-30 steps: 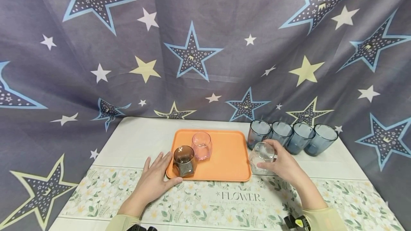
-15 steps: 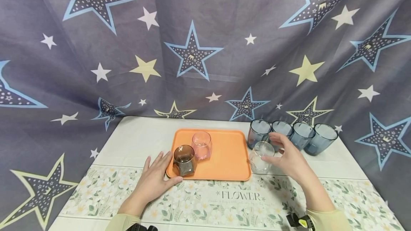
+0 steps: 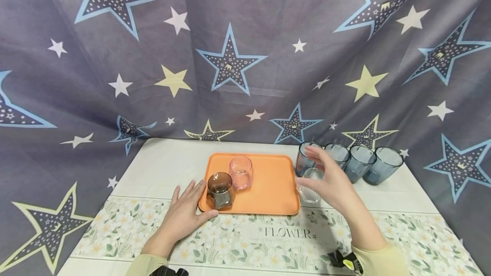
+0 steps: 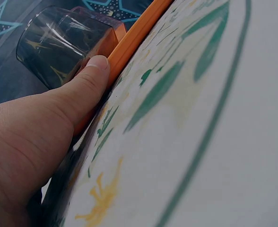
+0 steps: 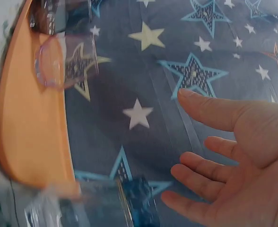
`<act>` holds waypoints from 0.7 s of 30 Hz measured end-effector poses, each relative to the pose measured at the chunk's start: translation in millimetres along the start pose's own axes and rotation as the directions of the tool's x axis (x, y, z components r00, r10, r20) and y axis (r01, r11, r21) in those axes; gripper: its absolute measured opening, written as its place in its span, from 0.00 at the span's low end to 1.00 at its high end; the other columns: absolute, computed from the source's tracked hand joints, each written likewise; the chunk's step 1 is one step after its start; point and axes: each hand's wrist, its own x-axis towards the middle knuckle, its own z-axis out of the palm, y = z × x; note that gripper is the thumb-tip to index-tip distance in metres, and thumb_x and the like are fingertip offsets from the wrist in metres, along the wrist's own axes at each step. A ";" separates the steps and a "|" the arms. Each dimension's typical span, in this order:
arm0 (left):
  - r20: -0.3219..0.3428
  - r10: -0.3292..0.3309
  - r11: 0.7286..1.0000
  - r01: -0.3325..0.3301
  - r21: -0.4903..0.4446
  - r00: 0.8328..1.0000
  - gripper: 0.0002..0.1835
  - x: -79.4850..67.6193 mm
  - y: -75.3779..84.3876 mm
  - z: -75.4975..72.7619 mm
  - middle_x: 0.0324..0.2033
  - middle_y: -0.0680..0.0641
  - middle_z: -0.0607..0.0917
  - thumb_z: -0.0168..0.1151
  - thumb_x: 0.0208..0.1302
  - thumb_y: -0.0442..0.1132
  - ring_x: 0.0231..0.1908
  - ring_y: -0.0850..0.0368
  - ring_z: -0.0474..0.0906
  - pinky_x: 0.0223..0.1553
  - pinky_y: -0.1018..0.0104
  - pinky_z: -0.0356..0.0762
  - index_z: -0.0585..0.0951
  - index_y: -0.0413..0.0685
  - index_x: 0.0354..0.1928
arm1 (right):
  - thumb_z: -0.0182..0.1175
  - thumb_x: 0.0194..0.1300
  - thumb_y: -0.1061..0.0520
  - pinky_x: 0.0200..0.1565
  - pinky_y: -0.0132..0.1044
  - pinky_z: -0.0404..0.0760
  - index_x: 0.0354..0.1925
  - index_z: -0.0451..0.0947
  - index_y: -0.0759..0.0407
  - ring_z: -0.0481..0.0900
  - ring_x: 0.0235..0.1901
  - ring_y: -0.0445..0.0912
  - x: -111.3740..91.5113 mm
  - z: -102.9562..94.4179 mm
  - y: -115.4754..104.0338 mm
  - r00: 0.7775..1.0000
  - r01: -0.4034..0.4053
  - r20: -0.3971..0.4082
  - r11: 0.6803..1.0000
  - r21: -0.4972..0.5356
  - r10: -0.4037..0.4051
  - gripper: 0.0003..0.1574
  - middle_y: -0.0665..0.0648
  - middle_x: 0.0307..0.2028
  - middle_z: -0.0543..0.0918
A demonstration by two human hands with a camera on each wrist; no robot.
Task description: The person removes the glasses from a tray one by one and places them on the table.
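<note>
My left hand (image 3: 182, 216) rests at the left end of an orange tray (image 3: 274, 182), fingers along its side and thumb on the front rim. Beside that thumb a dark brown glass (image 3: 220, 195) stands on the tray. A pink glass (image 3: 241, 174) is just behind it. Holding nothing, my right hand (image 3: 335, 182) hovers over a clear glass (image 3: 310, 196) at the tray's right end, its fingers spread apart from the thumb. The hand partly hides this glass in the head view. In the right wrist view the clear glass (image 5: 58, 208) appears blurred, below the fingertips.
Several blue glasses (image 3: 358, 165) stand in a row at the back right, the leftmost one (image 3: 304, 163) partly behind my right hand. A floral cloth (image 3: 285, 242) with the word FLOWER covers the table. Behind it hangs a star-patterned curtain (image 3: 264, 84).
My right hand has let go of the clear glass, drawn back to the right, then risen and moved left above it. The left hand and the tray have stayed in place.
</note>
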 end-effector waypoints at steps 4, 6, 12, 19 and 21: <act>-0.002 0.002 1.000 -0.002 0.002 1.000 0.60 0.0 -0.5 0.5 0.81 0.38 0.69 0.67 0.67 0.76 0.84 0.34 0.56 0.82 0.26 0.34 0.65 0.40 0.86 | 0.83 0.63 0.62 0.77 0.59 0.70 0.82 0.66 0.56 0.75 0.73 0.63 9.1 17.8 -8.4 1.000 0.006 0.024 0.999 0.042 -0.007 0.57 0.64 0.73 0.77; -0.005 0.003 1.000 -0.003 0.005 1.000 0.60 -0.1 -1.0 1.3 0.81 0.39 0.69 0.67 0.67 0.76 0.84 0.34 0.57 0.82 0.26 0.34 0.65 0.40 0.86 | 0.83 0.63 0.62 0.76 0.59 0.72 0.82 0.67 0.56 0.76 0.72 0.63 13.6 27.2 -12.4 0.999 0.019 0.036 0.998 0.060 -0.021 0.56 0.63 0.73 0.78; -0.016 0.010 1.000 -0.010 0.005 1.000 0.60 0.0 -2.3 3.0 0.81 0.38 0.70 0.68 0.66 0.77 0.83 0.34 0.58 0.81 0.26 0.35 0.66 0.39 0.85 | 0.83 0.63 0.62 0.76 0.60 0.71 0.82 0.68 0.55 0.75 0.73 0.60 26.1 52.6 -19.6 0.996 0.056 0.056 0.990 0.130 -0.063 0.55 0.63 0.72 0.79; -0.006 0.004 1.000 -0.004 0.007 1.000 0.61 0.7 -4.5 3.8 0.82 0.40 0.69 0.68 0.65 0.78 0.84 0.36 0.56 0.82 0.28 0.33 0.65 0.40 0.86 | 0.82 0.64 0.62 0.76 0.60 0.72 0.82 0.69 0.55 0.76 0.73 0.61 40.6 77.9 -20.4 0.995 0.065 0.066 0.980 0.188 -0.079 0.54 0.64 0.70 0.80; -0.004 0.003 1.000 -0.003 0.007 1.000 0.61 0.6 -4.6 3.8 0.82 0.40 0.69 0.68 0.65 0.77 0.84 0.36 0.56 0.82 0.28 0.33 0.65 0.40 0.86 | 0.82 0.64 0.62 0.76 0.59 0.73 0.82 0.69 0.55 0.76 0.73 0.62 44.3 84.7 -19.1 0.994 0.060 0.074 0.979 0.197 -0.076 0.54 0.64 0.70 0.80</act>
